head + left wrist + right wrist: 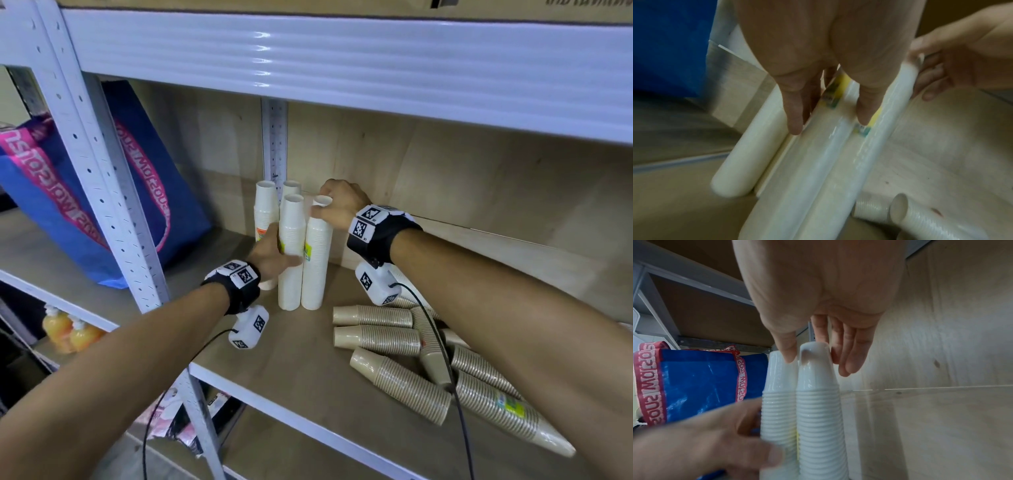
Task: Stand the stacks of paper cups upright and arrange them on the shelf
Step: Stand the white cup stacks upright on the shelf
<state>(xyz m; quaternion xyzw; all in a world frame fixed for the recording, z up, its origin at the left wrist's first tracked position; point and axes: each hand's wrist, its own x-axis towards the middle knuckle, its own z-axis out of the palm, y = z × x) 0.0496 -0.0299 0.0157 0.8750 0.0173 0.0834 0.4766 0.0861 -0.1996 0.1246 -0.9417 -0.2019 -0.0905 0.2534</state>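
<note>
Shelving (308,383) of white metal with a wood-grain board carries 4 white cup stacks (291,253) standing upright, rims down, in a tight cluster near the rear upright post. Right-front white stack (317,260), ribbed with nested rims and wrapped in glossy film, is pinched at its top by the right hand (337,205), thumb on one side and fingers on the other. Left hand (274,253) wraps the neighbouring front white stack (291,270) at mid-height, thumb and fingers curled round it. Brown cup stacks (404,363), at least 6, lie on their sides in a loose heap on the same board, right of the white cluster, some crossing each other. Blue woven bag (144,192) with pink lettered straps sits in the adjoining bay; its contents are not visible. Orange bottles (72,334) stand on the lower shelf at left. Left wrist view alone shows yellow labels (838,91) on both front stacks; right wrist view alone shows the fingers (851,352) spread behind the top cup.
</note>
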